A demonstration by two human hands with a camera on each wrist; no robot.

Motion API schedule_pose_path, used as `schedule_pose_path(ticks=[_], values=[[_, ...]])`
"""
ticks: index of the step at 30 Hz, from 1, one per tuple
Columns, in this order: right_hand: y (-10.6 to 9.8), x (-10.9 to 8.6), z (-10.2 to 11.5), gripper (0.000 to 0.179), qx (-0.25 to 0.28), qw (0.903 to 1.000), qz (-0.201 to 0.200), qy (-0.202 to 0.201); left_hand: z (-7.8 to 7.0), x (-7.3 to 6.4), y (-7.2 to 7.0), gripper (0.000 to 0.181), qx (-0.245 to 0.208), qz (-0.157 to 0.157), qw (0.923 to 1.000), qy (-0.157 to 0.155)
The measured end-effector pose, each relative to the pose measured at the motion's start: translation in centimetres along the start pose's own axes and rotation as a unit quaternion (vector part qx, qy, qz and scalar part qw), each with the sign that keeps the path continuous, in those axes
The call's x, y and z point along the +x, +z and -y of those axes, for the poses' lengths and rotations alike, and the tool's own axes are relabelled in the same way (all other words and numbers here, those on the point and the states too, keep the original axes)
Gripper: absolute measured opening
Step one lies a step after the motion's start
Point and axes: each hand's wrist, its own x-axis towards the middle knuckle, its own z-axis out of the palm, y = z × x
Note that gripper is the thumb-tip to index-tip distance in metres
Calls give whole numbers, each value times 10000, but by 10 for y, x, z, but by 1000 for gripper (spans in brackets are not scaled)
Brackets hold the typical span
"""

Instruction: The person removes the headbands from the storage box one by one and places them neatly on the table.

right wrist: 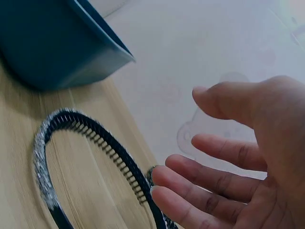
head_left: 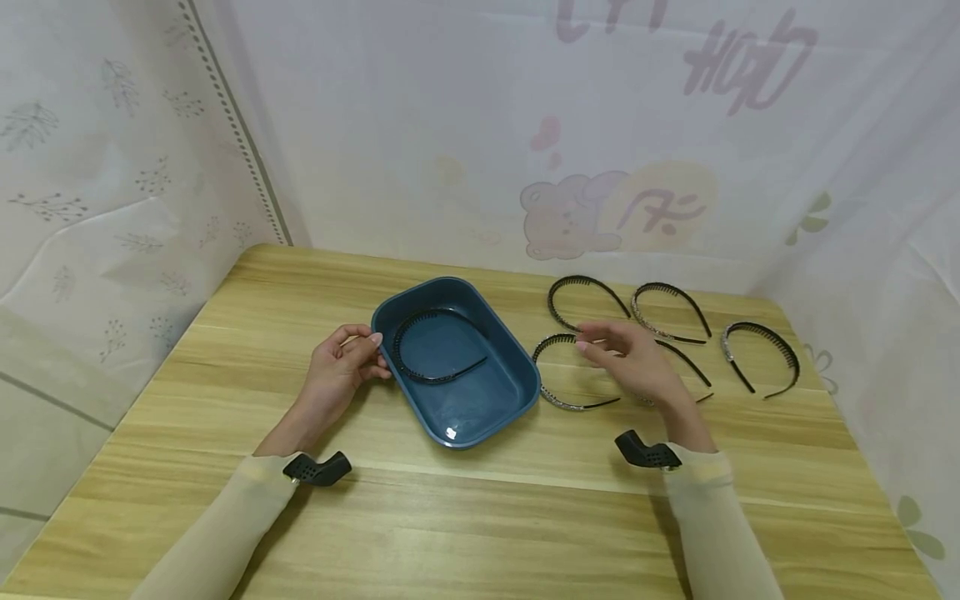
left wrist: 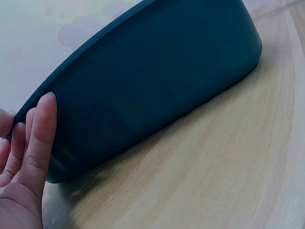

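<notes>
A blue rectangular basin stands on the table, and a black toothed headband lies inside it. At its left side my left hand pinches the rim, the thumb on top and the fingers under the lip; the left wrist view shows a finger along the outer wall. My right hand hovers over the headbands with its fingers apart and holds nothing. Nearest to it is a headband with a glittery side, and another headband is partly hidden beneath the hand.
Behind the right hand lie a black headband and a glittery one. Another glittery headband rests farther right. Printed cloth hangs along the back and sides of the wooden table.
</notes>
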Motion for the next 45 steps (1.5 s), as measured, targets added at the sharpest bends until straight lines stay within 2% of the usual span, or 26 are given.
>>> schedule_pose_path(ticks=[4, 11, 20, 28, 37, 45], values=[[6, 0, 5, 48, -13, 9998, 94, -154, 0, -1, -1, 14, -11, -17, 10000, -12], [15, -3, 19, 46, 323, 9970, 345, -612, -1, -1, -1, 16, 36, -41, 10000, -56], [24, -6, 32, 45, 726, 9917, 629, -860, -3, 0, 4, 17, 153, -64, 9998, -121], [37, -2, 40, 59, 1122, 9832, 956, -1072, -3, -1, 3, 17, 135, -106, 9998, -125], [44, 7, 61, 62, 587, 9831, 1044, -1382, -3, -2, 4, 18, 129, -101, 9998, -132], [51, 18, 86, 65, 254, 9818, 1421, -1233, -3, -2, 3, 15, 102, -131, 9998, -99]])
